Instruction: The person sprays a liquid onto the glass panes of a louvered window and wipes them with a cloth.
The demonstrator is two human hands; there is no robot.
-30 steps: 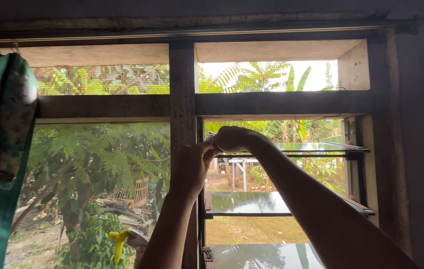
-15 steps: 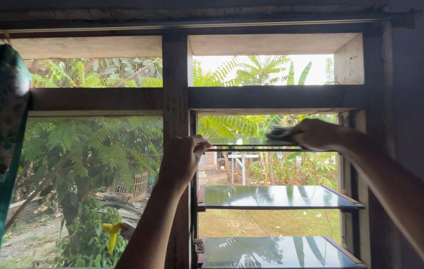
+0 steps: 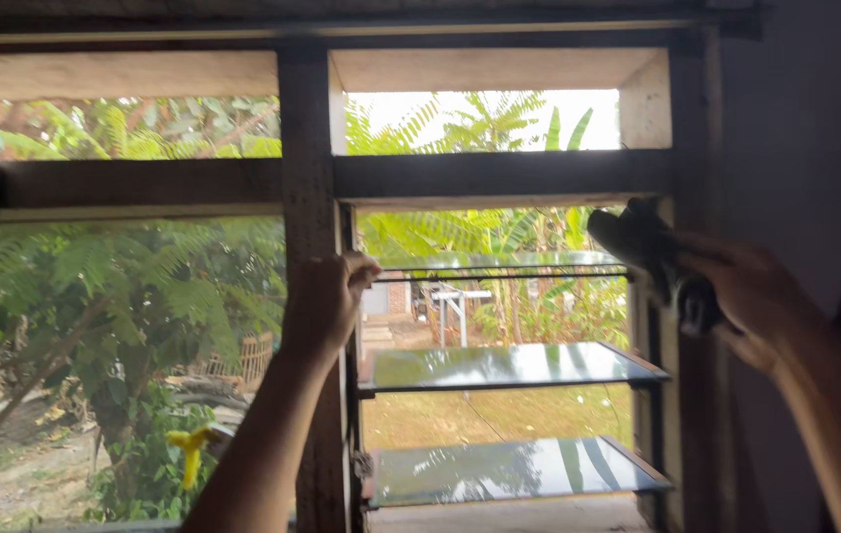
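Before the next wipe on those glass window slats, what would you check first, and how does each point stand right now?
1. Left hand steadying the top slat at its left end: ok.
2. Dark cloth gripped in right hand: ok.
3. Cloth touching the glass: not ok, it is off the slat's right end.
4. Lower slats tilted open, flat: ok.
5. Top slat clean: cannot tell.

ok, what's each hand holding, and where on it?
Right hand grips a dark cloth by its near end. Left hand is closed around the left end of the top glass louvre slat.
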